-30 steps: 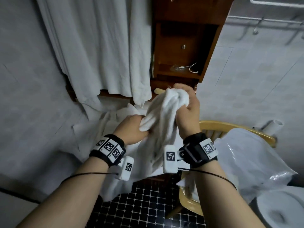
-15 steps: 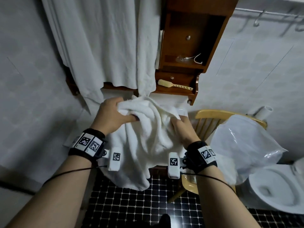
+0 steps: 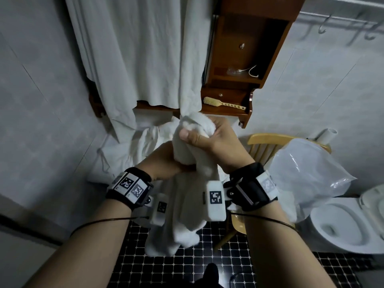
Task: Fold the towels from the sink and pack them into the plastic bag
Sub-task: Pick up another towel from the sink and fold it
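Since half a sec ago both hands have closed in: the towel (image 3: pixel 185 215), then spread wide btwn them, is now bunched into a thick rope. R hand (image 3: pixel 209 138) is on top, fingers + thumb curled tight round the towel's upper end. L hand (image 3: pixel 166 161) sits just below, wrapped round the towel's middle, its fingertips hidden by cloth. The rest of the towel hangs btwn the wrists, over the black tile floor (image 3: pixel 176 267). Behind the hands more white cloth (image 3: pixel 143 140) lies heaped; can't see the sink under it. To the right, the plastic bag (image 3: pixel 307 173) sits on a wooden chair (image 3: pixel 264 140), apart from the towel, w/ a toilet (image 3: pixel 340 225) beside it. A wood cabinet (image 3: pixel 245 48) w/ a brush (image 3: pixel 220 102) hangs on the wall above.
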Action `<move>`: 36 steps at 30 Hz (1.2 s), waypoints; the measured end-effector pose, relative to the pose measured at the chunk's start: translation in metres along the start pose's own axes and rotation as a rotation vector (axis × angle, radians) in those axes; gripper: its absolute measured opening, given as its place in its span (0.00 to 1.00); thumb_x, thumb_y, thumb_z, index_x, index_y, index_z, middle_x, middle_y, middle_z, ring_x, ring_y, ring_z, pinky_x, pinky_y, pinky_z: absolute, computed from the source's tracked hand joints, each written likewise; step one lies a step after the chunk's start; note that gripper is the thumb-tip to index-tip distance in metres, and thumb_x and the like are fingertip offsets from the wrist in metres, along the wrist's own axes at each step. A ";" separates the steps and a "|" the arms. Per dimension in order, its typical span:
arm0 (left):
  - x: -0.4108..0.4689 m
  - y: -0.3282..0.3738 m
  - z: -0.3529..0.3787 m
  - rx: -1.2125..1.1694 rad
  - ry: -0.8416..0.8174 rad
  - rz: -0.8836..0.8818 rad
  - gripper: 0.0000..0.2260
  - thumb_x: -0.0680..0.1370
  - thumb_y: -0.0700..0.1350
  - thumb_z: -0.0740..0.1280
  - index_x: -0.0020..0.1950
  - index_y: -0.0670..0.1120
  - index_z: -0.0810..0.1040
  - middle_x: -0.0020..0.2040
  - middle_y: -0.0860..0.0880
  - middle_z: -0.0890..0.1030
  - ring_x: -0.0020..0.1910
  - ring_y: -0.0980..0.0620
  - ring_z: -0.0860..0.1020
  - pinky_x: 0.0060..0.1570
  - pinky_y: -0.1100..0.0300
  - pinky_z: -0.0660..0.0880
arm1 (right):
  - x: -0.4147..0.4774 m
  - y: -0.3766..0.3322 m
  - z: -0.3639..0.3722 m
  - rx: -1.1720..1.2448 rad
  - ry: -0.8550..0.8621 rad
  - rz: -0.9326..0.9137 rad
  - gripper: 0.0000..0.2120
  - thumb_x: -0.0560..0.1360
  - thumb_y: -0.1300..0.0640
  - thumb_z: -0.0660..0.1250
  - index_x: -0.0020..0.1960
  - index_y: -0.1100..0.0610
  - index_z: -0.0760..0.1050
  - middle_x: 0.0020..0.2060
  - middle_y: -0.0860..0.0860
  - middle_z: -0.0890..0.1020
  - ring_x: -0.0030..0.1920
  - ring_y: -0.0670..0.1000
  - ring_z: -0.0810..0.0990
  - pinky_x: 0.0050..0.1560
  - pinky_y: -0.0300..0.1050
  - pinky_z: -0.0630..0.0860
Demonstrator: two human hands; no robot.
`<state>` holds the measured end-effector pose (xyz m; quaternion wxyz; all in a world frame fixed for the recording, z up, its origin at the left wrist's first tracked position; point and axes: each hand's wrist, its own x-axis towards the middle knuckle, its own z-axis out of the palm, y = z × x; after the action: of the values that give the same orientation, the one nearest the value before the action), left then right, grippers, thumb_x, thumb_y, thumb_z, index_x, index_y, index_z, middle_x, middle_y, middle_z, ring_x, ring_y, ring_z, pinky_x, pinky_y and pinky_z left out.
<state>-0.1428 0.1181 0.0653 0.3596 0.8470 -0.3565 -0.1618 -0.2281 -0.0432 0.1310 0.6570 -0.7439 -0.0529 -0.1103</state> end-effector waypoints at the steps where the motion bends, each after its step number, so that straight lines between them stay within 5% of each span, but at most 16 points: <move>1: -0.003 -0.002 -0.005 -0.040 0.074 0.012 0.12 0.74 0.48 0.80 0.55 0.53 0.82 0.45 0.59 0.82 0.43 0.70 0.80 0.50 0.67 0.78 | -0.002 0.004 0.001 -0.005 0.059 0.012 0.13 0.72 0.57 0.81 0.52 0.61 0.82 0.46 0.54 0.87 0.49 0.51 0.86 0.50 0.50 0.83; 3: -0.010 -0.005 -0.019 -0.098 0.165 0.011 0.13 0.70 0.54 0.77 0.50 0.49 0.85 0.42 0.56 0.85 0.44 0.66 0.82 0.50 0.56 0.78 | -0.008 0.023 -0.005 -0.097 0.127 0.059 0.30 0.66 0.55 0.86 0.64 0.57 0.80 0.57 0.52 0.87 0.59 0.51 0.85 0.60 0.52 0.83; 5: -0.015 -0.008 -0.033 -0.210 0.288 0.048 0.11 0.67 0.53 0.73 0.43 0.48 0.85 0.41 0.52 0.87 0.43 0.55 0.85 0.47 0.49 0.81 | -0.018 0.051 -0.007 -0.256 0.010 0.178 0.37 0.63 0.55 0.88 0.68 0.51 0.77 0.60 0.47 0.85 0.61 0.45 0.83 0.63 0.46 0.81; 8: -0.019 -0.004 -0.041 -0.270 0.447 0.088 0.12 0.64 0.54 0.67 0.34 0.46 0.80 0.32 0.56 0.83 0.32 0.57 0.80 0.34 0.57 0.77 | -0.032 0.093 0.013 -0.491 -0.256 0.403 0.29 0.64 0.47 0.85 0.62 0.50 0.82 0.56 0.47 0.86 0.58 0.49 0.84 0.62 0.54 0.81; 11: -0.020 -0.012 -0.039 -0.221 0.526 0.069 0.12 0.64 0.53 0.71 0.31 0.45 0.76 0.28 0.52 0.79 0.29 0.57 0.74 0.29 0.57 0.72 | -0.039 0.112 0.020 -0.463 -0.297 0.596 0.15 0.67 0.48 0.80 0.51 0.51 0.85 0.50 0.50 0.88 0.55 0.53 0.85 0.63 0.57 0.80; 14: -0.021 -0.027 -0.027 -0.195 0.628 -0.028 0.10 0.65 0.49 0.73 0.32 0.46 0.76 0.31 0.48 0.80 0.32 0.54 0.77 0.32 0.53 0.75 | -0.045 0.115 -0.003 -0.580 -0.200 0.796 0.19 0.76 0.45 0.73 0.63 0.54 0.82 0.59 0.54 0.85 0.57 0.56 0.83 0.62 0.50 0.79; 17: -0.017 -0.033 -0.013 -0.131 0.696 -0.072 0.09 0.64 0.48 0.71 0.34 0.53 0.70 0.33 0.53 0.78 0.35 0.48 0.78 0.38 0.57 0.73 | -0.057 0.118 -0.026 -0.860 0.172 0.924 0.20 0.78 0.46 0.67 0.64 0.58 0.76 0.60 0.57 0.82 0.58 0.62 0.81 0.55 0.48 0.77; 20: -0.007 -0.033 0.002 -0.041 0.681 -0.131 0.10 0.66 0.51 0.71 0.39 0.54 0.71 0.41 0.48 0.81 0.44 0.41 0.81 0.44 0.54 0.75 | -0.062 0.117 -0.032 -0.880 0.471 0.882 0.15 0.76 0.50 0.64 0.56 0.58 0.76 0.56 0.60 0.83 0.55 0.65 0.82 0.54 0.54 0.81; 22: -0.004 -0.029 0.008 -0.021 0.583 -0.173 0.12 0.68 0.51 0.76 0.45 0.53 0.75 0.45 0.51 0.81 0.51 0.42 0.80 0.48 0.54 0.76 | -0.063 0.115 -0.033 -0.826 0.518 0.835 0.11 0.76 0.52 0.64 0.52 0.60 0.75 0.53 0.60 0.83 0.55 0.65 0.82 0.54 0.53 0.80; 26: -0.006 -0.013 0.017 -0.014 0.117 -0.035 0.45 0.62 0.50 0.87 0.75 0.60 0.69 0.67 0.57 0.77 0.66 0.56 0.74 0.59 0.62 0.73 | -0.056 0.098 -0.024 -0.743 0.225 0.604 0.14 0.77 0.51 0.71 0.37 0.57 0.73 0.37 0.54 0.80 0.46 0.60 0.82 0.42 0.44 0.70; 28: -0.005 -0.007 0.027 0.034 -0.069 0.027 0.53 0.60 0.51 0.87 0.78 0.68 0.63 0.72 0.60 0.75 0.68 0.60 0.72 0.63 0.59 0.73 | -0.050 0.089 -0.017 -0.774 0.100 0.465 0.13 0.73 0.52 0.74 0.36 0.53 0.71 0.36 0.51 0.78 0.43 0.57 0.80 0.39 0.43 0.67; 32: 0.007 -0.002 0.044 0.088 -0.079 -0.005 0.19 0.66 0.50 0.83 0.51 0.62 0.79 0.46 0.60 0.84 0.48 0.58 0.82 0.48 0.54 0.81 | -0.045 0.079 -0.012 -0.684 0.012 0.287 0.23 0.73 0.44 0.77 0.34 0.54 0.67 0.29 0.45 0.72 0.31 0.46 0.71 0.34 0.38 0.64; 36: 0.016 -0.007 0.052 0.185 0.156 -0.020 0.15 0.71 0.46 0.77 0.54 0.58 0.78 0.49 0.54 0.81 0.48 0.48 0.79 0.46 0.54 0.76 | -0.047 0.099 -0.029 -0.505 0.140 0.309 0.11 0.70 0.52 0.77 0.39 0.56 0.76 0.33 0.47 0.80 0.35 0.47 0.79 0.38 0.46 0.73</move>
<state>-0.1563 0.0842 0.0239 0.3049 0.8901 -0.3325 -0.0652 -0.2544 -0.0818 0.0272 0.4624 -0.8735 0.1354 -0.0699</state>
